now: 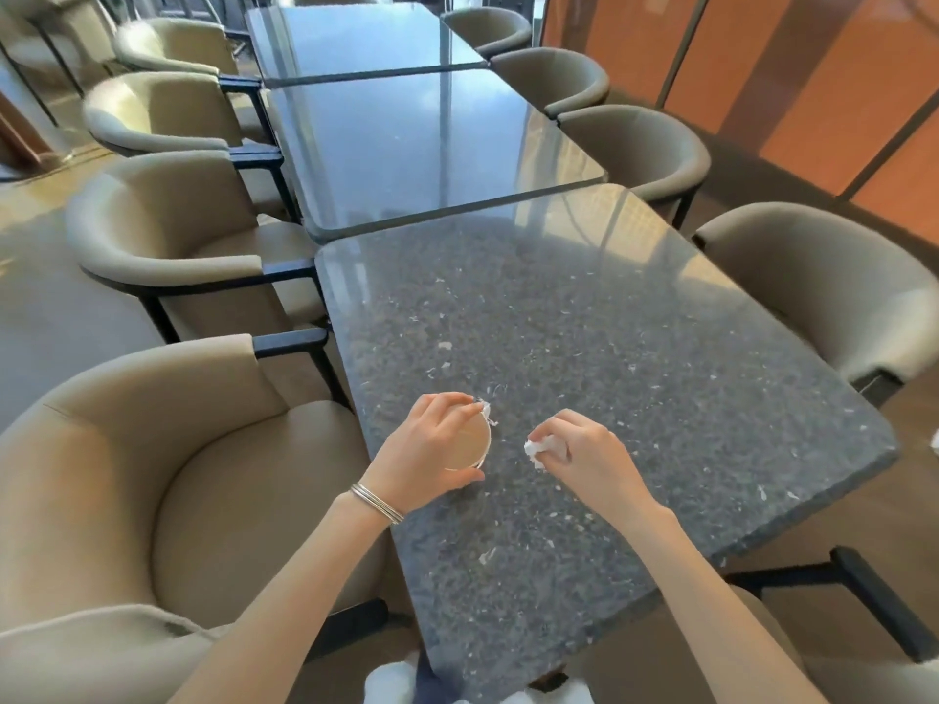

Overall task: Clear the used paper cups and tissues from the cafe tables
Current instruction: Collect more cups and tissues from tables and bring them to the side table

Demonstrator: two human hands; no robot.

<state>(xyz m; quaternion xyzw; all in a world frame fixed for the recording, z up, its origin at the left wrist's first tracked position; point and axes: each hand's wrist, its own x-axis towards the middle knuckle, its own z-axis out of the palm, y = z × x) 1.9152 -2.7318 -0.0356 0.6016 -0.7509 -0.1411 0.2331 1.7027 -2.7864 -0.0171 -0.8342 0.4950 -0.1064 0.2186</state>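
Note:
A tan paper cup [470, 444] with a white rim stands on the near dark speckled table [635, 378], close to its left edge. My left hand [427, 444] grips the cup from the left, fingers curled over its rim, where a small white tissue scrap [485, 411] sticks out. A little to the right, my right hand [579, 449] holds a crumpled white tissue [541, 447] just above the tabletop. Small white paper flecks lie scattered over the table.
Two more glossy dark tables [432, 144] line up beyond this one. Beige padded armchairs [167, 480] flank both sides, one close at my left and another at the right [838, 297]. An orange panelled wall [813, 68] runs along the far right.

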